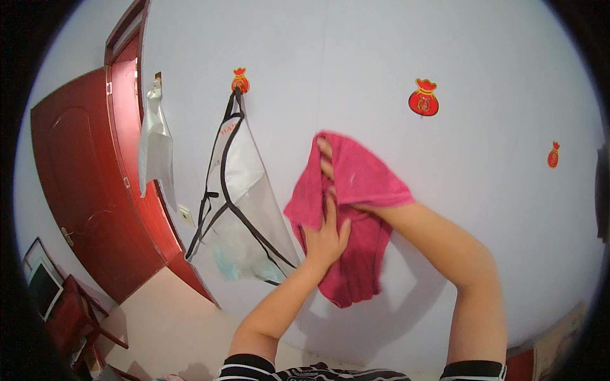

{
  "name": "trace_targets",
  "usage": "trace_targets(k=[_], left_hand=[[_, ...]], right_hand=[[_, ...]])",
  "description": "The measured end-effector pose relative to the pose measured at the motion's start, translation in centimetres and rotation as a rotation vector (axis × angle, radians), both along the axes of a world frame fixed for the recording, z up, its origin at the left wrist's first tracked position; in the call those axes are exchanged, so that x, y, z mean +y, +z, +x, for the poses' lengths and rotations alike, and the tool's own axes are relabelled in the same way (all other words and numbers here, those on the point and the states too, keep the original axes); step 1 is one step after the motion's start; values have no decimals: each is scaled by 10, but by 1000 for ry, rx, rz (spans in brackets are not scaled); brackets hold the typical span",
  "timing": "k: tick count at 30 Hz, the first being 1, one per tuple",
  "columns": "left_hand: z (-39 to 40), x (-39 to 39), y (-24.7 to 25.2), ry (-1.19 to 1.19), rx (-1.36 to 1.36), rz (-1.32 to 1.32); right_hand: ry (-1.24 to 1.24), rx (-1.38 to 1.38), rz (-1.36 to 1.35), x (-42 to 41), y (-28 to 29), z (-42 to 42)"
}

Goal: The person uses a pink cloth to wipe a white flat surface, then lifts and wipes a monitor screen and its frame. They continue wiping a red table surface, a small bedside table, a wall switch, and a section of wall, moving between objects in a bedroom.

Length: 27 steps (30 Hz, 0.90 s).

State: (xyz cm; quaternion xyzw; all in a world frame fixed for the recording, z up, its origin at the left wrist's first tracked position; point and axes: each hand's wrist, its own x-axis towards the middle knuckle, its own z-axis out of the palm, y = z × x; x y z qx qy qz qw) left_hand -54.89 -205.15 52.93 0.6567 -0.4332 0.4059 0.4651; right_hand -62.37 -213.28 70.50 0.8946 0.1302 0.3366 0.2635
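A pink cloth, perhaps a towel, hangs in folds before the pale wall, held up by my hands. My right hand is mostly covered by it; the forearm enters beneath the upper flap and bent fingers show at the fold, gripping the fabric. Lower on the cloth, my left hand presses against the front, thumb and one finger spread. Its other fingers go under the left flap, so their grip is hidden.
Red pouch-shaped hooks are on the wall. A clear bag with black trim hangs left of the cloth, and a white plastic bag hangs near the dark red door. A framed panel stands on a red chair.
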Motion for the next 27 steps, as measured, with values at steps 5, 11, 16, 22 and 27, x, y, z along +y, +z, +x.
trace_targets(k=[5,11,16,22,27], left_hand=[[43,-9,170,104,-219,-253],[79,-8,331,279,-328,-390],[96,-5,356,212,-329,-395],[98,-9,301,396,-42,-455],[82,-9,217,350,149,-391]], right_hand=[[87,-417,-44,3,138,42],[-421,-715,-60,41,277,29],[-513,-939,-122,27,299,64],[-557,-680,-306,59,254,138],[163,-502,129,43,183,163]])
